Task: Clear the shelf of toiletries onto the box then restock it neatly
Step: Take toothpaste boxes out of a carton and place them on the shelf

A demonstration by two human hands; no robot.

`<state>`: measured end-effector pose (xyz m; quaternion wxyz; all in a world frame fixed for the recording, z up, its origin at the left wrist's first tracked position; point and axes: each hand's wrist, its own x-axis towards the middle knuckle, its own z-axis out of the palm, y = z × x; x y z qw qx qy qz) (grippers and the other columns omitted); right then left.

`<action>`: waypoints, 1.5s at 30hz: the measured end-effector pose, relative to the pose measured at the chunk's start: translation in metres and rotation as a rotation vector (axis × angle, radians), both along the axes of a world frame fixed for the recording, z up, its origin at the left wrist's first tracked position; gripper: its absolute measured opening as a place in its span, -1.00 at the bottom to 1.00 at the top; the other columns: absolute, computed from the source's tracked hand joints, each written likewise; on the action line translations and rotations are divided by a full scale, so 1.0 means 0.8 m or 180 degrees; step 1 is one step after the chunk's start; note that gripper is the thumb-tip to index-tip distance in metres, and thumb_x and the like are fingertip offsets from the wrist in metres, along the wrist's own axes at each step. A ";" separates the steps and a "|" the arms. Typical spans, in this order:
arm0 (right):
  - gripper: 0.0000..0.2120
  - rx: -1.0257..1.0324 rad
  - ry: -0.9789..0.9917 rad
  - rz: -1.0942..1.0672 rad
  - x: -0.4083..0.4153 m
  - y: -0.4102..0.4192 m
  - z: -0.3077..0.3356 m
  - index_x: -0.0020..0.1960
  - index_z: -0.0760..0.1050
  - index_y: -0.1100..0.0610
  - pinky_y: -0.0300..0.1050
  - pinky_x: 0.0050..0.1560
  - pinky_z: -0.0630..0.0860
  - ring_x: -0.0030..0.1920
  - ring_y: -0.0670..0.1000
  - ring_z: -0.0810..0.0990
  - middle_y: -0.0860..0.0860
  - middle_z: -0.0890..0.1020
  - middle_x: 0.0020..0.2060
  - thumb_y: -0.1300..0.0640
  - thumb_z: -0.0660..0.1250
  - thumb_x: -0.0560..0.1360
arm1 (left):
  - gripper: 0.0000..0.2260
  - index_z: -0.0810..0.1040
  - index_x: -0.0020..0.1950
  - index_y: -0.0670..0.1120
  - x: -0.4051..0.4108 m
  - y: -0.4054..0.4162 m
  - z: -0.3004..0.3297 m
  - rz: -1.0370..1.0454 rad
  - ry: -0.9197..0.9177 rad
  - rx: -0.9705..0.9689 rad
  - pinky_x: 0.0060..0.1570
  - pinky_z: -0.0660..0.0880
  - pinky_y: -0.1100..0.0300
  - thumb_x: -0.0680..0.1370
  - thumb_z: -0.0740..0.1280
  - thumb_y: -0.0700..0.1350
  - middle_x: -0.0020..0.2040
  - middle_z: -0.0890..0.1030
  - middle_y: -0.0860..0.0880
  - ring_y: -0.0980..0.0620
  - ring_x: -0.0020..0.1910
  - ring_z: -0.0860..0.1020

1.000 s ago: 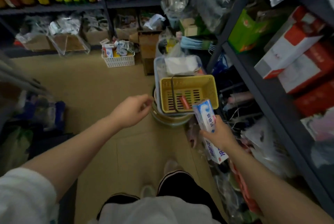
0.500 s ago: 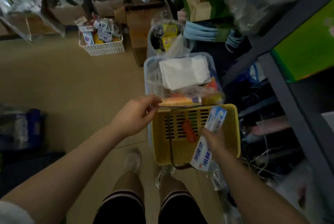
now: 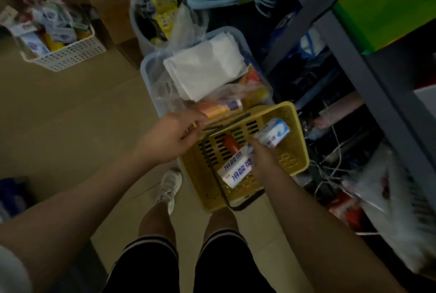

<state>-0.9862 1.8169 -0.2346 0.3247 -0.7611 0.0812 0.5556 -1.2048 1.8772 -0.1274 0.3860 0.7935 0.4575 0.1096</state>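
A yellow slotted basket with a dark wire handle sits on a clear tub in front of me. My right hand grips white and blue toothpaste boxes down inside the basket. One box end points up toward the far rim. An orange-red tube lies on the basket floor. My left hand hovers at the basket's left rim with fingers loosely curled, next to the handle; whether it holds anything is unclear.
The clear tub behind the basket holds white bagged sheets and an orange tube. A white mesh basket of small packs stands on the floor at far left. The dark metal shelf frame runs along the right, with cables and bags beneath.
My right hand has lowered the toothpaste boxes from above the basket's near rim into the basket. The view has tilted down and closer. My left hand stays by the rim.
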 end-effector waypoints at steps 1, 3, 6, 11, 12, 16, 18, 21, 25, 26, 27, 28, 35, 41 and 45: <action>-0.35 -0.0027 0.0037 -0.0064 -0.004 0.005 -0.013 0.36 0.24 0.14 0.12 -0.07 0.56 -0.09 0.18 0.58 0.19 0.53 0.05 0.14 0.47 0.37 | -0.68 0.58 0.05 -0.15 0.002 0.002 -0.002 -0.0080 -0.0008 -0.0003 -0.27 0.38 0.39 0.50 0.16 0.01 -0.06 0.65 -0.07 0.15 -0.25 0.53; -0.38 -0.0074 0.0195 -0.0145 -0.011 0.009 -0.030 0.34 0.28 0.16 0.13 -0.02 0.57 -0.03 0.18 0.58 0.19 0.53 0.11 0.13 0.47 0.38 | -0.63 0.58 0.05 -0.15 0.005 0.007 -0.007 -0.0117 -0.0005 -0.0018 -0.29 0.41 0.31 0.49 0.12 0.05 -0.08 0.65 -0.09 0.12 -0.27 0.54; -0.49 -0.0269 0.0358 0.0235 -0.017 0.007 -0.031 0.33 0.34 0.18 0.04 0.09 0.52 0.10 0.14 0.55 0.16 0.53 0.18 0.05 0.40 0.46 | -0.71 0.58 0.08 -0.14 0.007 0.011 -0.012 -0.0178 0.0053 -0.0014 -0.33 0.42 0.31 0.52 0.19 -0.01 -0.10 0.64 -0.09 0.07 -0.28 0.55; -0.69 0.0163 -0.0616 0.1068 -0.004 -0.025 0.029 0.22 0.42 0.19 -0.06 -0.19 0.52 0.03 0.14 0.57 0.23 0.53 0.16 0.14 0.31 0.51 | -0.79 0.55 0.16 -0.15 0.014 0.014 0.012 -0.0559 0.0062 -0.0097 -0.23 0.44 0.31 0.54 0.29 -0.19 -0.04 0.59 -0.02 0.05 -0.18 0.55; -0.76 0.0242 -0.0809 0.1140 0.000 -0.039 0.049 0.15 0.44 0.13 0.00 -0.11 0.55 0.03 0.15 0.58 0.20 0.55 0.14 0.13 0.31 0.51 | -0.78 0.53 0.19 -0.16 0.016 0.013 0.024 -0.0673 0.0068 -0.0140 -0.20 0.40 0.34 0.54 0.28 -0.22 -0.02 0.56 0.00 0.06 -0.17 0.54; -0.93 0.0349 -0.1364 0.1238 0.006 -0.116 0.118 -0.03 0.47 0.01 0.04 0.03 0.53 -0.03 0.11 0.58 0.07 0.60 -0.02 0.06 0.29 0.50 | -0.77 0.52 0.21 -0.15 0.025 0.001 0.068 -0.1264 0.0221 -0.0113 -0.19 0.44 0.24 0.56 0.26 -0.19 -0.03 0.60 -0.07 -0.01 -0.17 0.56; -0.94 0.0331 -0.1657 0.1129 0.005 -0.165 0.142 -0.03 0.46 0.05 -0.07 -0.05 0.49 -0.08 0.08 0.59 0.06 0.61 -0.10 0.09 0.27 0.52 | -0.76 0.51 0.22 -0.09 0.039 -0.010 0.087 -0.1665 0.0364 -0.0050 -0.17 0.44 0.24 0.56 0.26 -0.15 -0.01 0.62 -0.06 0.03 -0.11 0.57; -0.96 0.0053 -0.1760 0.0509 0.004 -0.256 0.156 -0.07 0.47 0.03 0.02 0.02 0.54 -0.06 0.16 0.61 0.11 0.64 -0.09 0.15 0.29 0.49 | -0.74 0.46 0.28 -0.03 0.077 -0.041 0.115 -0.2231 0.0502 0.0053 -0.11 0.40 0.30 0.59 0.22 -0.10 0.03 0.54 0.11 0.14 -0.02 0.51; -0.86 -0.0437 -0.1871 -0.0241 -0.010 -0.396 0.176 0.02 0.54 0.15 0.04 0.06 0.54 -0.03 0.17 0.61 0.14 0.65 -0.06 0.15 0.30 0.49 | -0.76 0.45 0.26 0.03 0.141 -0.112 0.143 -0.2757 0.0389 -0.0103 -0.09 0.42 0.34 0.60 0.20 -0.08 0.08 0.54 0.13 0.17 0.00 0.50; -0.85 -0.0526 -0.1888 -0.0447 -0.016 -0.429 0.180 0.02 0.54 0.16 0.06 0.05 0.54 -0.03 0.18 0.61 0.15 0.65 -0.06 0.14 0.30 0.49 | -0.76 0.45 0.25 0.03 0.158 -0.132 0.146 -0.2923 0.0357 -0.0102 -0.06 0.45 0.29 0.59 0.20 -0.09 0.08 0.55 0.11 0.16 -0.01 0.51; -0.84 -0.0600 -0.1892 -0.0656 -0.022 -0.461 0.184 0.02 0.54 0.17 0.07 0.05 0.54 -0.03 0.18 0.60 0.16 0.65 -0.06 0.13 0.30 0.49 | -0.77 0.45 0.24 0.03 0.174 -0.156 0.149 -0.3086 0.0324 -0.0061 -0.05 0.46 0.26 0.59 0.21 -0.10 0.07 0.55 0.10 0.15 -0.02 0.52; -0.83 -0.0693 -0.1875 -0.0838 -0.029 -0.492 0.188 0.03 0.54 0.17 0.07 0.06 0.53 -0.03 0.17 0.60 0.16 0.64 -0.06 0.12 0.30 0.50 | -0.77 0.46 0.23 0.02 0.191 -0.181 0.150 -0.3236 0.0273 0.0000 -0.06 0.45 0.27 0.59 0.21 -0.11 0.05 0.56 0.09 0.15 -0.04 0.52; -0.82 -0.0999 -0.1847 -0.1625 -0.076 -0.701 0.205 0.04 0.56 0.19 0.00 0.06 0.52 0.00 0.17 0.60 0.16 0.64 -0.04 0.15 0.27 0.51 | -0.80 0.50 0.20 -0.07 0.286 -0.396 0.150 -0.4245 0.0260 0.0141 -0.19 0.38 0.44 0.58 0.24 -0.16 0.01 0.59 0.04 0.13 -0.08 0.52; -0.85 -0.0854 -0.2203 -0.2266 -0.054 -0.842 0.235 0.03 0.55 0.16 -0.04 0.05 0.52 -0.03 0.10 0.60 0.10 0.65 -0.06 0.15 0.29 0.50 | -0.78 0.51 0.22 -0.04 0.361 -0.543 0.130 -0.4951 0.0723 0.0800 -0.22 0.34 0.28 0.58 0.24 -0.11 0.08 0.59 0.00 0.11 -0.10 0.49; -0.87 -0.0756 -0.2574 -0.2596 -0.007 -0.922 0.260 0.01 0.56 0.17 -0.04 0.04 0.52 -0.09 0.07 0.61 0.08 0.65 -0.11 0.17 0.31 0.49 | -0.81 0.54 0.17 -0.11 0.423 -0.634 0.117 -0.5133 0.0862 0.0711 -0.31 0.27 0.38 0.56 0.26 -0.18 0.01 0.60 -0.05 0.11 -0.15 0.47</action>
